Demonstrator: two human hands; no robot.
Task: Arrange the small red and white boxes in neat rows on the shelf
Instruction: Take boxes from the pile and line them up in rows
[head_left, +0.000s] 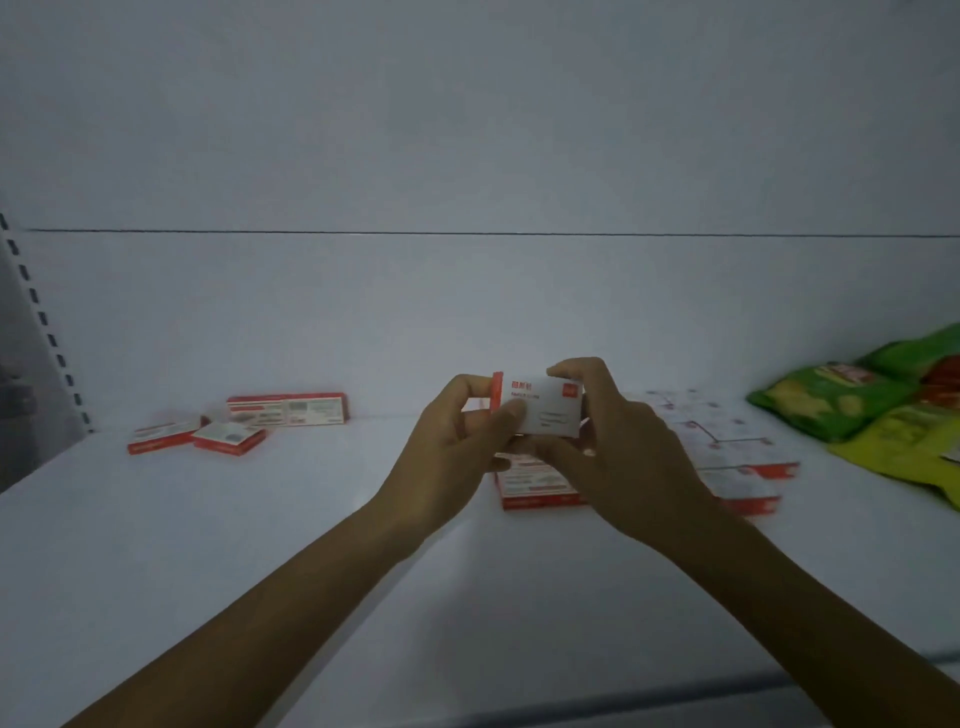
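Holding red-white box (540, 413): left hand (457, 441), right hand (618, 447) (print (525, 398) blurred, unreadable).

Shelf (234, 545): front edge and left-centre surface lie open. Loose boxes (234, 423) sit near the rear left corner. Grouped boxes (727, 452) fill right of centre; snack bags (841, 410) block the right edge. Headroom above is generous across the full width.

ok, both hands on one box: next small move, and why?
Probably lower the held box onto the shelf beside the flat box under it, extending the laid rows. The left hand and right hand both pinch it in the air; it's not placed yet.
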